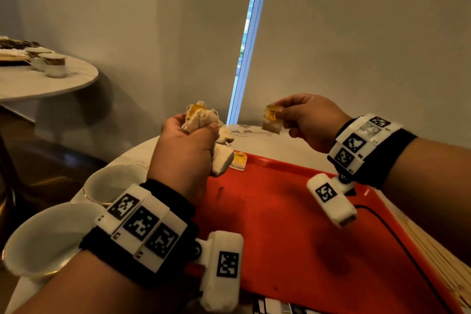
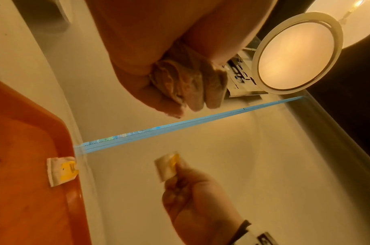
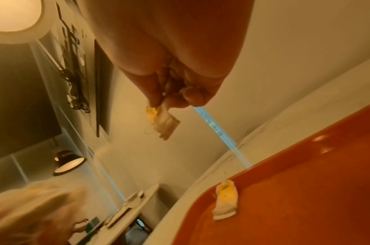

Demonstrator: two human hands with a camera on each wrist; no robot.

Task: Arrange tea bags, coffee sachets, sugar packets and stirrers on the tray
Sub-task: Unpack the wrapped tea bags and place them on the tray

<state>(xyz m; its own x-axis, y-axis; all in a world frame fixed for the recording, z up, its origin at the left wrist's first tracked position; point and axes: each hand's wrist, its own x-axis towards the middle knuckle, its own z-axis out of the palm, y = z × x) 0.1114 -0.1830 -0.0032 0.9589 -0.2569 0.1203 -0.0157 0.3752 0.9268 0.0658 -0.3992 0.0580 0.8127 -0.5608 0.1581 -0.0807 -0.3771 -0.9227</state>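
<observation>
head view: the left hand (image 1: 187, 144) is raised over the far-left corner of the red tray (image 1: 293, 224), its fingers curled tight round a bunch of tea bags (image 1: 201, 120), some of which hang below the fist. at about 2 o'clock from it, well apart, the right hand (image 1: 308, 120) is held above the table edge, a single tea bag (image 1: 272, 120) with a yellow tag pinched between thumb and fingers. one more tea bag on the tray (image 1: 239, 160) is seen lying at the tray's 11 o'clock corner, just beside the rim. two white cups (image 1: 112, 183) stand at 9 o'clock of the tray, and wooden stirrers (image 1: 443, 260) lie along its 3 o'clock side.

left wrist view: the crumpled bunch is shown clamped inside the closed fingers (image 2: 173, 79). the right hand (image 2: 192, 195) with its pinched bag (image 2: 167, 165) is seen at 6 o'clock, and the lying bag (image 2: 60, 170) touches the tray rim (image 2: 75, 190) at 8 o'clock.

right wrist view: the single bag (image 3: 161, 122) hangs from the pinching fingertips (image 3: 154, 97); the bag on the tray (image 3: 225, 203) lies at 5 o'clock, inside the rim.
</observation>
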